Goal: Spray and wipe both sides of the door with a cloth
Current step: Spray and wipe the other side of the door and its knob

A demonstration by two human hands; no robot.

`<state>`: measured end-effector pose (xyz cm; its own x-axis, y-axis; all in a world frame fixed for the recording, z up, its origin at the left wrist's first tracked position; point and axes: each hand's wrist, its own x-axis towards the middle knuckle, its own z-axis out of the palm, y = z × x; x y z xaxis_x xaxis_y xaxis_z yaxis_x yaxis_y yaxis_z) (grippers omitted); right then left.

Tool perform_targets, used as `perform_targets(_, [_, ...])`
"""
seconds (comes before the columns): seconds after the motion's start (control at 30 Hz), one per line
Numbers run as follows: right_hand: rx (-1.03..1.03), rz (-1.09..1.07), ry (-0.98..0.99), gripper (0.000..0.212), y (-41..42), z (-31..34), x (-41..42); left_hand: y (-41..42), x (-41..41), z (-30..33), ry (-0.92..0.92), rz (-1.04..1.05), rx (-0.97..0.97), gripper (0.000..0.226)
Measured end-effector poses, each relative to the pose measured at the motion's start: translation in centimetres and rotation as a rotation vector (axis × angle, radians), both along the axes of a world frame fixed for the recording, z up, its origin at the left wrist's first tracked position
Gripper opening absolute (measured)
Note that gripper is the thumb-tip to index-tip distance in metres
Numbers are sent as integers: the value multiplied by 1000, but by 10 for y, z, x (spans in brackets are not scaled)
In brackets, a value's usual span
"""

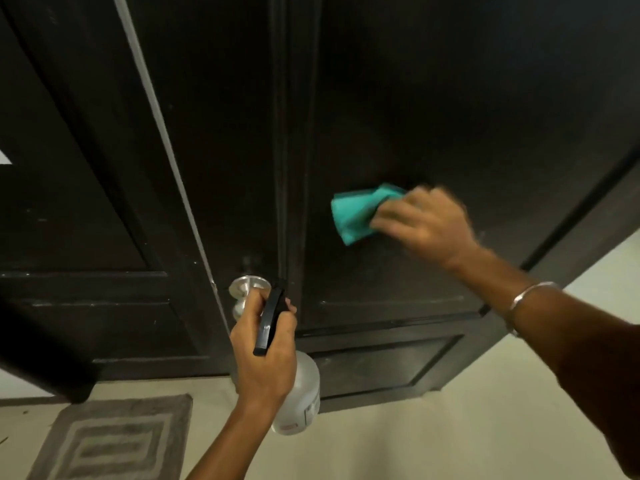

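A dark panelled door (433,98) fills most of the view. My right hand (426,225) presses a teal cloth (356,213) flat against the door's middle panel; the hand is blurred. Lower down, my left hand (265,348) grips a clear spray bottle (304,396) by its black trigger head (270,322), nozzle towards the door. The bottle hangs below the hand, just in front of the silver door knob (247,289).
A second dark door leaf or frame (69,202) stands to the left, with a pale strip along the edge between them. A grey striped mat (114,441) lies on the pale floor (433,438) at the lower left.
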<state>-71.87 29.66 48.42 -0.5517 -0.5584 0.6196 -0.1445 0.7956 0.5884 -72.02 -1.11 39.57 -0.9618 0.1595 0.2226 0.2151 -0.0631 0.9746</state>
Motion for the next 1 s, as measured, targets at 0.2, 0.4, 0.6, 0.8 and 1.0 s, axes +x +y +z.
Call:
perform_targets(0.2, [-463, -69, 409, 22, 26, 44, 1, 44, 29, -2, 8, 21, -13, 8])
perform_targets(0.4, [-213, 139, -96, 24, 65, -115, 17, 108, 61, -14, 0, 109, -43, 9])
perform_targets(0.6, [77, 211, -258, 31, 154, -151, 45, 180, 98, -43, -69, 235, -37, 19])
perform_targets(0.8, [-178, 170, 335, 11, 223, -16, 60, 243, 117, -57, -106, 213, -8, 24])
perform_targets(1.0, [-346, 206, 115, 10, 222, -126, 72, 281, 114, -86, -74, 157, 9, 2])
